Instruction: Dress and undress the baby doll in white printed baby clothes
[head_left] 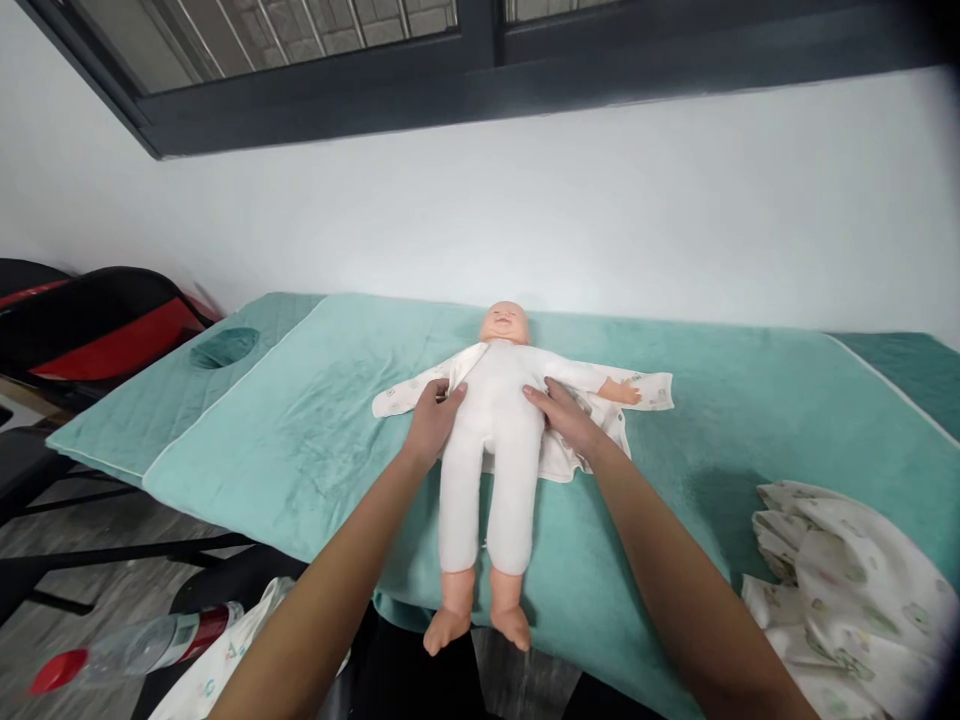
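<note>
A baby doll (495, 390) with a white cloth body lies on its back, its feet towards me. My left hand (435, 415) grips one side of its torso, thumb on top. On the opposite side my right hand (568, 412) grips the torso the same way, fingers partly hidden. Beneath the doll is a printed baby shirt (566, 462), spread open. One of its sleeves (405, 395) covers the doll's arm at the left. At the right, the doll's bare hand (619, 390) rests on top of the other sleeve (656, 390).
The doll lies on a massage bed with a green cover (300, 430). A crumpled printed cloth (855, 590) sits at the right front. At lower left are a plastic bottle (142, 645) and another printed cloth (225, 665). Black and red chairs (112, 335) stand left; a wall (525, 220) runs behind.
</note>
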